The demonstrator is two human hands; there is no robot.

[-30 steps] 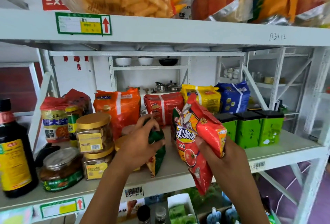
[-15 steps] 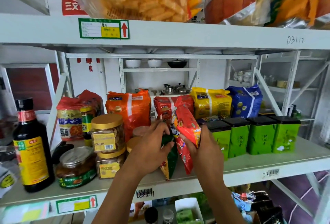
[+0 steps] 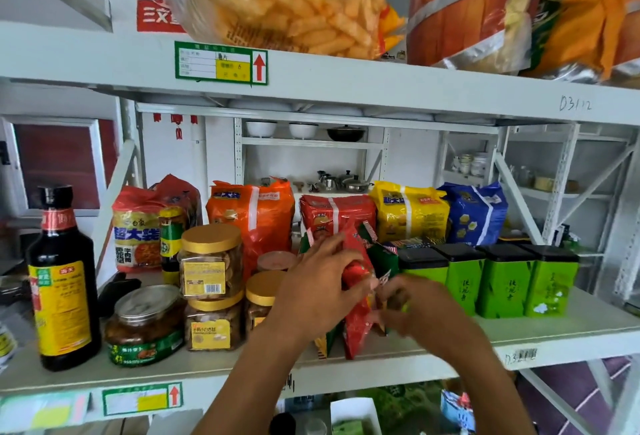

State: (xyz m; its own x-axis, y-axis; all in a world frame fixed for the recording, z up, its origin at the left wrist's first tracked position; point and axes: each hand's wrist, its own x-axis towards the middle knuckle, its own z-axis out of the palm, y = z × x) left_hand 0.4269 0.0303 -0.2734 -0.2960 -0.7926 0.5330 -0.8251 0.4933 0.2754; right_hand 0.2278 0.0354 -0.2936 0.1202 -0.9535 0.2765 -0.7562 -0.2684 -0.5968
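Indoors, white shelf under red packet.

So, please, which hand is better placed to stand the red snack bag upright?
Probably the left hand: its fingers wrap the red foil snack bag round its upper half, while the right hand is blurred, low beside the green black-lidded tins.

Red snack bag between left hand and right hand
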